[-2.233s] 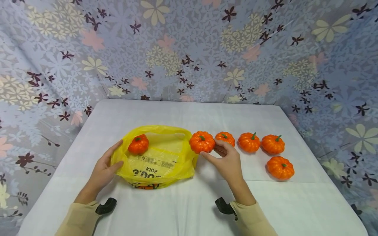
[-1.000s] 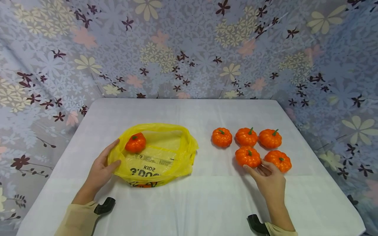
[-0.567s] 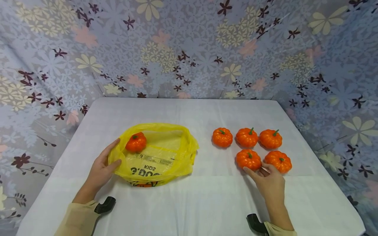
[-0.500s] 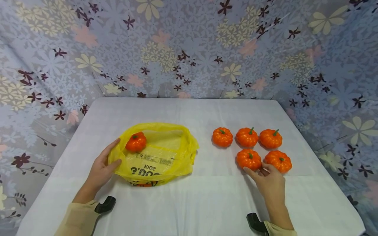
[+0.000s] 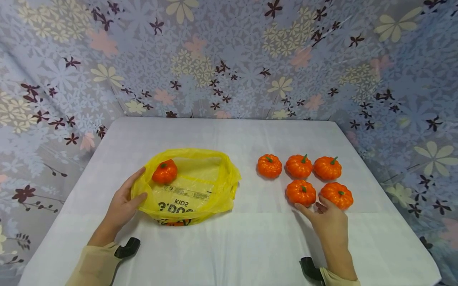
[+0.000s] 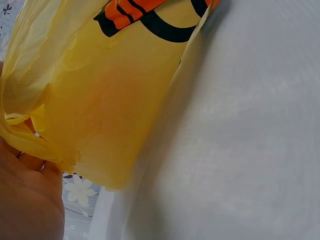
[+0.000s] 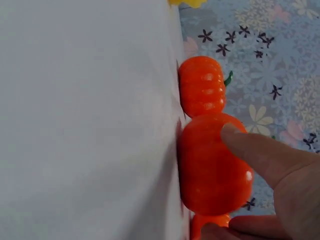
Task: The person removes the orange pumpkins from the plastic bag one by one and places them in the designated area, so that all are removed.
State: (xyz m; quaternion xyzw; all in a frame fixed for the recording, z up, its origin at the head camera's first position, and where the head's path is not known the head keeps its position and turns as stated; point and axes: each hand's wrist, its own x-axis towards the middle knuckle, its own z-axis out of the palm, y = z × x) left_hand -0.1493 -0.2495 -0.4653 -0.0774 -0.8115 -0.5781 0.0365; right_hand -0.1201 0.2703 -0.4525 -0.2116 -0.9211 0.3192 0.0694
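On the left, my left hand [image 5: 122, 206] holds the side of a yellow plastic bag [image 5: 223, 198], its fingers behind the rim and its thumb at the front. An orange mini pumpkin [image 5: 165, 172] lies inside the bag, whose mouth gapes upward. My right hand [image 5: 329, 222] is beside another mini pumpkin [image 5: 301, 192] that rests on the table. In the right wrist view, the thumb lies against or just in front of that pumpkin [image 7: 212, 175], while the other fingers are apart from it. A neighbouring pumpkin [image 5: 338, 196] sits close behind those fingers.
A back row holds a left pumpkin [image 5: 269, 166], a middle pumpkin [image 5: 299, 166] and a right pumpkin [image 5: 327, 168]. White cloth covers the table [image 5: 229, 254]. A floral curtain [image 5: 229, 59] hangs behind and along the sides.
My right hand carried a pumpkin from beside the bag to the right and set it in front of the back row. Its fingers have since loosened from it. My left hand stays on the bag.
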